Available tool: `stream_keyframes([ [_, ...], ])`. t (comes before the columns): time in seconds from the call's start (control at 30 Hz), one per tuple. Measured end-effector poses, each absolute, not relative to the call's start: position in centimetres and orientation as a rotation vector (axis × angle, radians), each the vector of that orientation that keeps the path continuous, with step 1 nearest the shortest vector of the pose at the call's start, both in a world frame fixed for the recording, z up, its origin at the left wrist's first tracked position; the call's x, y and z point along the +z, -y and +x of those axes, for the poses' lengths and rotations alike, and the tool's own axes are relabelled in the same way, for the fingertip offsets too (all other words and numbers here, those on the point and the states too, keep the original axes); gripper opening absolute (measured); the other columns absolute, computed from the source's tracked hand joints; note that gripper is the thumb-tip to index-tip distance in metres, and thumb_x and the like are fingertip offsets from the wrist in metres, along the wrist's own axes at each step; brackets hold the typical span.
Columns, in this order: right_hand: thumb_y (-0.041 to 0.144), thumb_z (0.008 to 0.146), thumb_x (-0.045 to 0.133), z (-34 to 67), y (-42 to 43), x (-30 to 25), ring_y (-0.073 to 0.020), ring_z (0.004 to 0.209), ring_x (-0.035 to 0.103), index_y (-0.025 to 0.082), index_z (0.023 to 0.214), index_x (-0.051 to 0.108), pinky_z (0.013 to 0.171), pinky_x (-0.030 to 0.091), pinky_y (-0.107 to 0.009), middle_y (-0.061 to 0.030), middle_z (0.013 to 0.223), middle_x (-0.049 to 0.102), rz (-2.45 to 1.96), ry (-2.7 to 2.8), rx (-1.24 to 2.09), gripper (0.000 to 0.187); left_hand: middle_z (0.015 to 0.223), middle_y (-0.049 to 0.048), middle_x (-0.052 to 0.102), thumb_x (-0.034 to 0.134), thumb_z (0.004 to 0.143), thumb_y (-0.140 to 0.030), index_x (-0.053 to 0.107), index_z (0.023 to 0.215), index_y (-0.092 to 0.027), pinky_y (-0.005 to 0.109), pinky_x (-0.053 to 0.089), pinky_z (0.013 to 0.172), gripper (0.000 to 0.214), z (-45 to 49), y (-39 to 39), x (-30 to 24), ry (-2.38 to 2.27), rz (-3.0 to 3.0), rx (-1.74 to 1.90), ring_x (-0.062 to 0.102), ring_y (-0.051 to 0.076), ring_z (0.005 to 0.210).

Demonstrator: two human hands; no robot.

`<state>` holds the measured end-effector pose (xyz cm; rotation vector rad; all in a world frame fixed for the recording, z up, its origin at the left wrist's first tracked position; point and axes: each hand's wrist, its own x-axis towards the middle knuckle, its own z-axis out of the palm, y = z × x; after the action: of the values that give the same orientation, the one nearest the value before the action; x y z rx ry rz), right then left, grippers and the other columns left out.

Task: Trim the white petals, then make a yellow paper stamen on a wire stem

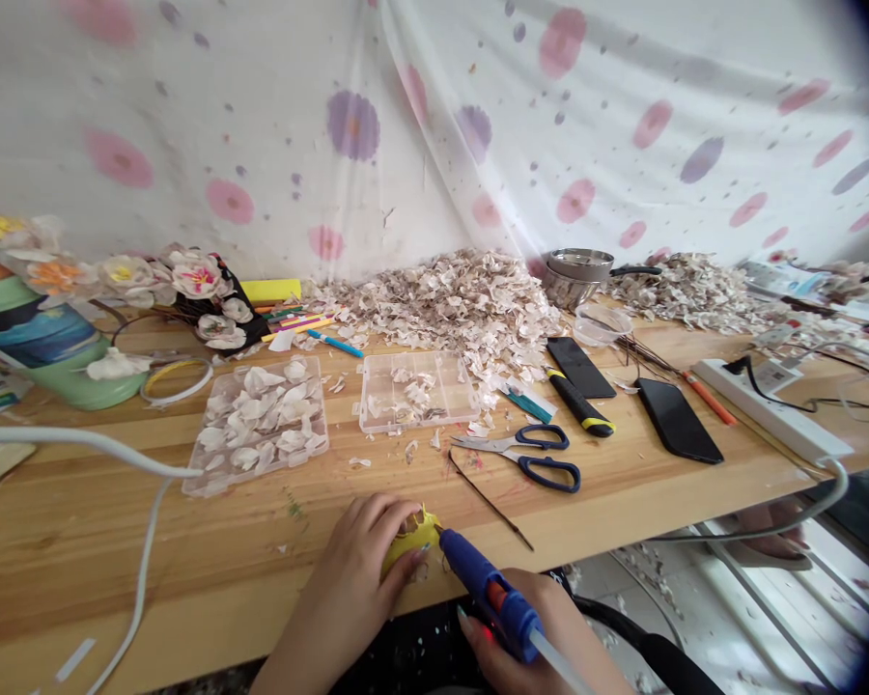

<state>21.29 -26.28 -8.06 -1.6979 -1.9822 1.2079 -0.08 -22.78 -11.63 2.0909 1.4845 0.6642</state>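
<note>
While the left hand (354,579) curls its fingers (377,516) around a yellow bud-shaped piece (411,541) over the near edge of the worktop (188,569), the right hand (532,632) grips a blue hot glue gun (485,589), its nozzle touching that piece. Just beyond lie a thin dark stem (489,502) and blue-handled scissors (546,458), near a clear compartment box (414,391) of pale petals

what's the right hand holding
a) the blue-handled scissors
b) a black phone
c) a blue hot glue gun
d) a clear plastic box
C: the right hand is wrapped around the blue hot glue gun, whose nozzle sits at the yellow piece held in the left hand.
</note>
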Motion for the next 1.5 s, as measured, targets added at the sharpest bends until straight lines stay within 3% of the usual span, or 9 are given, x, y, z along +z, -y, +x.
stream_keyframes([
  [1.2, 0.031, 0.080, 0.054, 21.6, 26.6, -7.8, -0.0122, 0.055, 0.045, 0.020, 0.063, 0.045, 0.053, 0.033, -0.023, -0.0001, 0.061, 0.056, -1.706, 1.974, 1.184, 0.021, 0.116, 0.0108, 0.065, 0.048, 0.096, -0.040, 0.062, 0.115, -0.020, 0.048, 0.049, 0.096, 0.031, 0.3, 22.8, -11.5, -1.506, 2.111, 0.646, 0.058, 0.028, 0.112],
  [1.4, 0.042, 0.075, 0.062, 22.7, 27.3, -10.1, -0.0158, 0.058, 0.049, 0.020, 0.068, 0.056, 0.055, 0.040, -0.026, -0.0013, 0.063, 0.057, -1.509, 1.700, 1.155, 0.024, 0.114, 0.0106, 0.065, 0.049, 0.096, -0.033, 0.057, 0.119, -0.019, 0.049, 0.051, 0.092, 0.029, 0.1, 22.9, -12.5, -1.541, 2.237, 0.720, 0.059, 0.028, 0.108],
  [1.5, 0.057, 0.077, 0.064, 22.9, 27.8, -11.4, -0.0169, 0.060, 0.053, 0.020, 0.076, 0.061, 0.057, 0.044, -0.028, -0.0035, 0.067, 0.059, -1.394, 1.418, 1.200, 0.037, 0.111, 0.0098, 0.066, 0.051, 0.095, -0.027, 0.056, 0.119, -0.018, 0.046, 0.052, 0.088, 0.026, 0.3, 22.9, -12.9, -1.584, 2.412, 0.843, 0.060, 0.027, 0.103],
])
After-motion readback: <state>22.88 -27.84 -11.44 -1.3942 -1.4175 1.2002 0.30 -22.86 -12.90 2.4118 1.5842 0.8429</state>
